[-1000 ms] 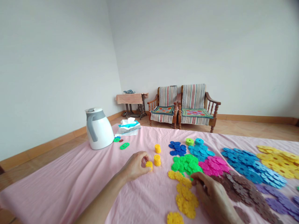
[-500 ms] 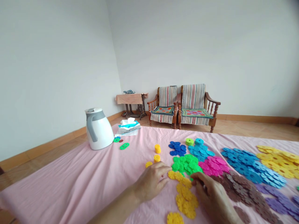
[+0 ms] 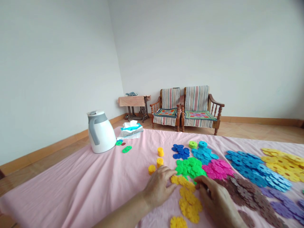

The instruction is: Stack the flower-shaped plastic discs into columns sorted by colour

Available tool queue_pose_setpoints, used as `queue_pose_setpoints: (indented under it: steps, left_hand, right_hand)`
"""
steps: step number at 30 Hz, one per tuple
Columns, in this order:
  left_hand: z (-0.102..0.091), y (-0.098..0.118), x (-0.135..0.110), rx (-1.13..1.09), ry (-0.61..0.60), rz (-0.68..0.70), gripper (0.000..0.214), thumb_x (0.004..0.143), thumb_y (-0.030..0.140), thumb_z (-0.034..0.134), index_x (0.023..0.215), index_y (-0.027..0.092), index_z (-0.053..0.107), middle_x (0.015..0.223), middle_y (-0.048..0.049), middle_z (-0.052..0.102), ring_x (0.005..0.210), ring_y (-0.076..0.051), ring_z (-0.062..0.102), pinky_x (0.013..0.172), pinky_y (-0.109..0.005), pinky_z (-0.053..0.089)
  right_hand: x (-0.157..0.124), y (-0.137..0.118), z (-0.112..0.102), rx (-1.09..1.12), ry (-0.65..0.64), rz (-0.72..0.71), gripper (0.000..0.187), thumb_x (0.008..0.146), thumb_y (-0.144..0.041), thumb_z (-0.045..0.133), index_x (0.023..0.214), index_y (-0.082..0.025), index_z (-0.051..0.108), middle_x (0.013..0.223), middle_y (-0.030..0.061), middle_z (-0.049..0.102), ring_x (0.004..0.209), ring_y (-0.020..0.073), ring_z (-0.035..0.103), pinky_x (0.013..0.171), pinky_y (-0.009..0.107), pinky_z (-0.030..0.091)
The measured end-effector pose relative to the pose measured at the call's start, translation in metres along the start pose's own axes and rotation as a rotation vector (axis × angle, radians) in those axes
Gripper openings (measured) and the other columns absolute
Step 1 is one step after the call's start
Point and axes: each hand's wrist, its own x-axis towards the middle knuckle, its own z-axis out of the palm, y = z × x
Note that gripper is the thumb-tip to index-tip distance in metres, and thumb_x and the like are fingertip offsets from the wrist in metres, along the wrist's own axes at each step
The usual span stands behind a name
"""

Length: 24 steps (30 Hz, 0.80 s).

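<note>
My left hand (image 3: 162,185) is beside a row of yellow snowflake discs (image 3: 190,198). Its thumb and fingers are apart, the tips close to the upper discs. My right hand (image 3: 215,196) lies along the right side of that row with its fingers curled together. Whatever is between them is hidden. A green disc pile (image 3: 190,167) is just beyond both hands. Three short yellow stacks stand past my left hand: a far one (image 3: 160,152), a middle one (image 3: 160,162) and a left one (image 3: 151,169). A single yellow disc (image 3: 178,222) lies at the near edge.
Pink (image 3: 217,168), brown (image 3: 249,193), blue (image 3: 245,167), purple (image 3: 282,202) and more yellow discs (image 3: 285,163) spread rightward. A white jug (image 3: 104,136) and a tissue box (image 3: 131,129) stand at the left on the pink cloth (image 3: 78,186). Two wooden chairs (image 3: 199,107) are behind.
My left hand has shifted slightly right toward the yellow discs, and the left yellow stack shows more fully. My right hand has barely moved.
</note>
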Motion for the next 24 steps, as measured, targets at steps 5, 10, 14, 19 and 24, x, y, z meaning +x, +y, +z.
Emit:
queue_pose_setpoints:
  steps: [5,10,14,19,24]
  left_hand:
    - [-0.013,0.000,-0.006,0.009,0.021,0.008,0.038,0.067,0.013,0.065,0.104,0.022,0.062,0.094,-0.0030,0.064,0.091,-0.020,0.056,0.084,-0.031,0.043]
    - [-0.045,-0.009,-0.012,-0.003,0.181,-0.035,0.035,0.067,0.009,0.058,0.101,0.020,0.061,0.094,-0.0033,0.063,0.084,-0.017,0.057,0.080,-0.027,0.045]
    - [-0.064,-0.023,-0.012,0.004,0.271,-0.115,0.036,0.070,0.012,0.058,0.105,0.022,0.059,0.097,-0.0019,0.064,0.084,-0.016,0.058,0.079,-0.026,0.045]
    - [-0.068,-0.040,-0.012,0.053,0.218,-0.218,0.042,0.068,0.015,0.059,0.109,0.022,0.059,0.091,-0.0013,0.064,0.081,-0.016,0.058,0.076,-0.026,0.045]
    - [-0.064,-0.045,-0.013,0.083,0.164,-0.226,0.046,0.068,0.017,0.059,0.113,0.025,0.057,0.090,0.0001,0.063,0.080,-0.016,0.059,0.076,-0.027,0.045]
  right_hand:
    - [0.000,-0.002,0.001,0.007,0.017,0.003,0.030,0.082,-0.030,0.036,0.085,-0.025,0.065,0.078,0.0008,0.070,0.073,0.0171,0.063,0.064,0.025,0.045]
    - [-0.001,-0.005,0.001,0.021,0.073,0.005,0.031,0.081,-0.030,0.035,0.084,-0.024,0.066,0.077,0.0007,0.070,0.071,0.0171,0.063,0.062,0.025,0.044]
    - [0.000,-0.003,-0.002,0.020,0.009,-0.007,0.031,0.080,-0.030,0.036,0.086,-0.024,0.066,0.078,0.0015,0.070,0.070,0.0170,0.063,0.061,0.024,0.045]
    - [0.001,-0.002,-0.002,0.017,0.012,0.005,0.031,0.080,-0.031,0.036,0.085,-0.024,0.066,0.078,0.0016,0.070,0.071,0.0172,0.063,0.063,0.025,0.045]
    - [0.002,-0.002,-0.001,0.016,0.010,0.001,0.032,0.080,-0.031,0.036,0.086,-0.025,0.066,0.079,0.0019,0.070,0.070,0.0176,0.064,0.062,0.025,0.046]
